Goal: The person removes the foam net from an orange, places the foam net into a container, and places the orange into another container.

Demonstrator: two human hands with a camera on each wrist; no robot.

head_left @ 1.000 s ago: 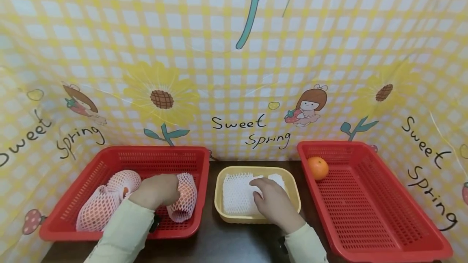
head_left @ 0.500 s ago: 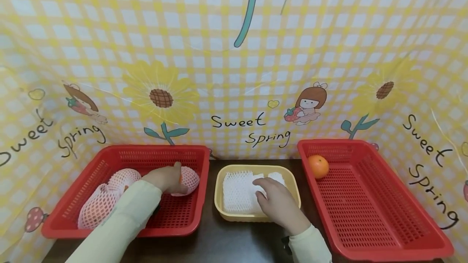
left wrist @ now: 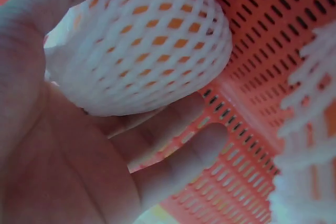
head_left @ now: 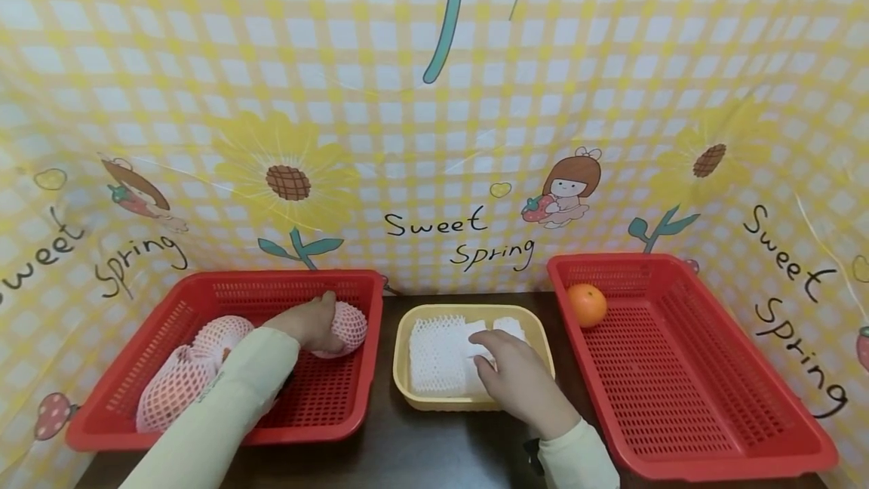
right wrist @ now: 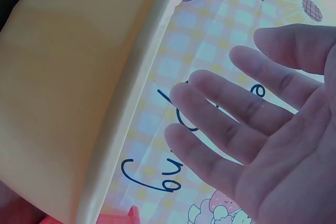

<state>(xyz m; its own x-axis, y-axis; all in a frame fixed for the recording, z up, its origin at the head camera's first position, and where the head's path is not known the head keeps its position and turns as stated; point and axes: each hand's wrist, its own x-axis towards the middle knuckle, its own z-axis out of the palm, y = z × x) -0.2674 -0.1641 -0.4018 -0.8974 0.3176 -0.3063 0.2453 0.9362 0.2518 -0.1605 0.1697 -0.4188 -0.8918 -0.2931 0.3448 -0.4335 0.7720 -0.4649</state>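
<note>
In the red basket on the left, my left hand holds an orange fruit in a white foam net. In the left wrist view, the netted fruit lies between thumb and fingers, and orange skin shows through the mesh. The other fingers extend below it. Two more foam-netted fruits lie at that basket's left side, partly behind my sleeve. My right hand hovers over the yellow tub, its fingers loosely extended and holding nothing, as the right wrist view confirms.
White foam nets lie in the yellow tub. Another red basket stands on the right, with a bare orange in its far left corner. A dark table lies beneath, and a checked cloth hangs close behind.
My left hand has moved slightly towards the back of the left basket, and the netted fruit has turned and shifted back with it. The right hand has barely moved.
</note>
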